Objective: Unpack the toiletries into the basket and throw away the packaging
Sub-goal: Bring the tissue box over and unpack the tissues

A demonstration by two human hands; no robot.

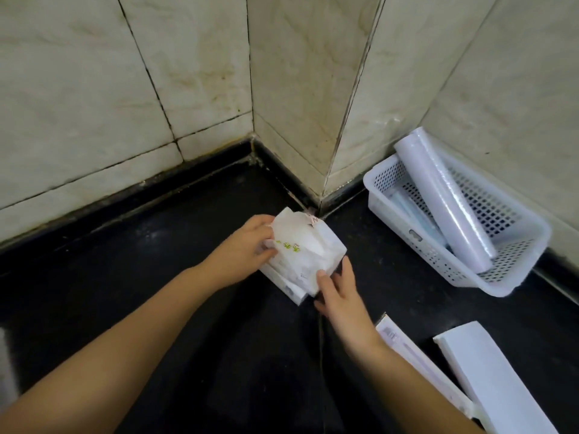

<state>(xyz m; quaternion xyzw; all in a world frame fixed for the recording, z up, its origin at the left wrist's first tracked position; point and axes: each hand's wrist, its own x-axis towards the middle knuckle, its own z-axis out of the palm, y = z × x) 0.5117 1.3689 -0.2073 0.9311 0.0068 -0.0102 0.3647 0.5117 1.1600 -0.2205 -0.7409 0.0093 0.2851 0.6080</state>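
A white soft packet with green print (305, 250) lies on top of a flat white box (282, 285) on the black counter near the wall corner. My left hand (242, 247) grips the packet's left end. My right hand (336, 288) holds its near right corner with thumb and fingers. A white perforated basket (416, 242) stands to the right against the wall. Inside it lean a long white wrapped roll (445, 198) and a pale blue flat pack (416, 219).
Two long white boxes lie at the lower right: a thin one (423, 364) beside my right forearm and a wider one (492, 377) further right. Tiled walls (188, 73) close off the back and right. A seam (321, 349) runs across the black counter.
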